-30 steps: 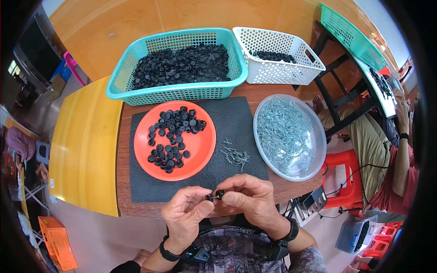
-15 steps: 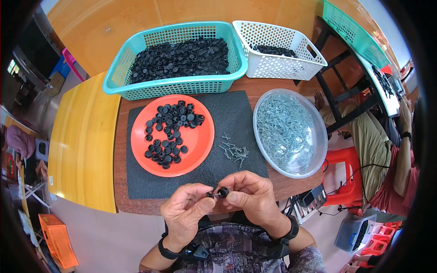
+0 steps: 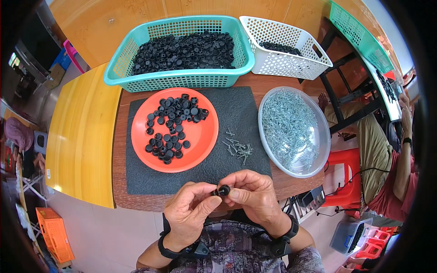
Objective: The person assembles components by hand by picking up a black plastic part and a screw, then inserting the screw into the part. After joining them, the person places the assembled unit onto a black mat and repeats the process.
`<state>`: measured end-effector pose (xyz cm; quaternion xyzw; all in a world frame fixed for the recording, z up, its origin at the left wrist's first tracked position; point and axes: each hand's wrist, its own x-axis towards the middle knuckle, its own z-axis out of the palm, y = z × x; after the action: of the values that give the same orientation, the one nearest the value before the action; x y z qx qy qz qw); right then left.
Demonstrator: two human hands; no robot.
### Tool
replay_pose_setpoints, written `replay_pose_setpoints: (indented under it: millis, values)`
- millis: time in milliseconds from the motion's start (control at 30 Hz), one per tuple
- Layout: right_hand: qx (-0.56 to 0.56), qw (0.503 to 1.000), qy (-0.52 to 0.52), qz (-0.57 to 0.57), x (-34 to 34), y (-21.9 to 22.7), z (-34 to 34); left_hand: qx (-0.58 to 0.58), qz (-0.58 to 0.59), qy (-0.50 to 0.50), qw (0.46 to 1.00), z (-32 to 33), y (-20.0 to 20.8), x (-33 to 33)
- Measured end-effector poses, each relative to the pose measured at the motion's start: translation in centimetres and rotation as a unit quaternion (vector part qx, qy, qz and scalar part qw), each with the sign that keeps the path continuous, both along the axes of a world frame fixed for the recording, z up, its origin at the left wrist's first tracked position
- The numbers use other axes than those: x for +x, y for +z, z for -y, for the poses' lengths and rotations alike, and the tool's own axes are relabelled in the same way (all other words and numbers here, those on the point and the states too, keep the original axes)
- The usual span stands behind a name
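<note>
Over the table's near edge, my left hand [image 3: 189, 210] and my right hand [image 3: 258, 195] meet in two pinches. My right fingertips grip a small round black plastic cap [image 3: 223, 190]. Between my left thumb and forefinger is another small dark piece, mostly hidden, which touches the cap. Beyond my hands lies a black mat [image 3: 195, 179]. It carries a round orange-red plate [image 3: 200, 144] of loose black caps [image 3: 170, 148] and a small heap of silver screws [image 3: 239, 149]. More screws [image 3: 289, 125] fill a clear round tub [image 3: 328, 150] to the right.
A teal basket [image 3: 182, 82] full of black parts stands at the back, beside a white perforated basket [image 3: 284, 68]. A yellow wooden board [image 3: 82, 141] adjoins the table's left side. At right, another person's arm [image 3: 403, 159] shows near a red stool [image 3: 341, 177].
The cap and the dark piece have come together; the thin metal shank seen between them earlier no longer shows. The table appears slightly shifted in view.
</note>
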<state>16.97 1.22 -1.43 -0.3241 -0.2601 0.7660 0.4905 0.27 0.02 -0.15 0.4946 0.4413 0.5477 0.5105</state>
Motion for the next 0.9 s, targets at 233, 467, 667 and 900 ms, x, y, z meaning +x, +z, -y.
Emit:
replay_pose_setpoints:
  millis: [233,467,667,900]
  values:
    - [0.013,1.0,-0.013,0.014,-0.1,0.0,0.1,0.039,-0.101,-0.01,0.994,-0.1,-0.3,-0.4]
    - [0.034,0.998,-0.012,0.042,-0.2,0.1,0.3,0.096,-0.158,0.032,0.982,-0.3,-0.5,-0.1]
    - [0.073,0.992,-0.05,0.093,-0.7,0.4,0.5,0.1,-0.16,0.004,0.982,-0.3,-0.3,-0.3]
    - [0.124,0.973,-0.082,0.176,-1.3,0.9,1.1,0.051,-0.049,-0.017,0.997,-0.3,-1.5,-0.7]
